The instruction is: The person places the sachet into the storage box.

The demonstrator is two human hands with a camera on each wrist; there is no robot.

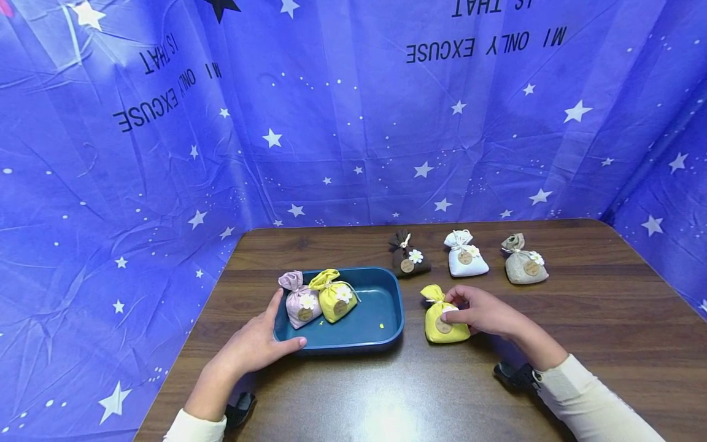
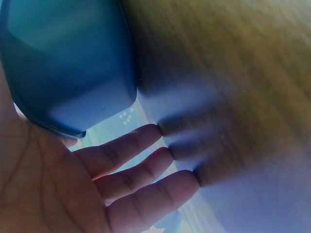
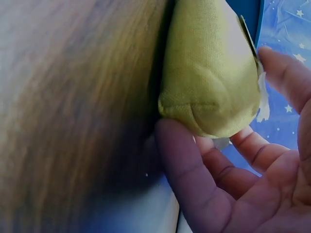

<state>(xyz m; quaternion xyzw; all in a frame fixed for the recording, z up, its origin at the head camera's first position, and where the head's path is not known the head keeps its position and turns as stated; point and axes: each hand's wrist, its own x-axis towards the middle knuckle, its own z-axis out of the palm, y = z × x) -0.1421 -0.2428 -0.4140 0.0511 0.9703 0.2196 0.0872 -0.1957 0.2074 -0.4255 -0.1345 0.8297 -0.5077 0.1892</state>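
My right hand grips a yellow drawstring sachet low over the table, right of the blue tray. The thumb lies across its front by the round tag, and the other fingers are against its side and base, as the right wrist view shows. My left hand rests at the tray's near left corner, thumb on the front rim and index finger along the left rim. Its other fingers extend straight beside the tray wall in the left wrist view. Inside the tray lean a pink sachet and another yellow sachet.
Behind the tray and my right hand stand a dark brown sachet, a white sachet and a beige sachet. Small yellow bits lie on the tray floor. A blue star-patterned curtain hangs around the wooden table.
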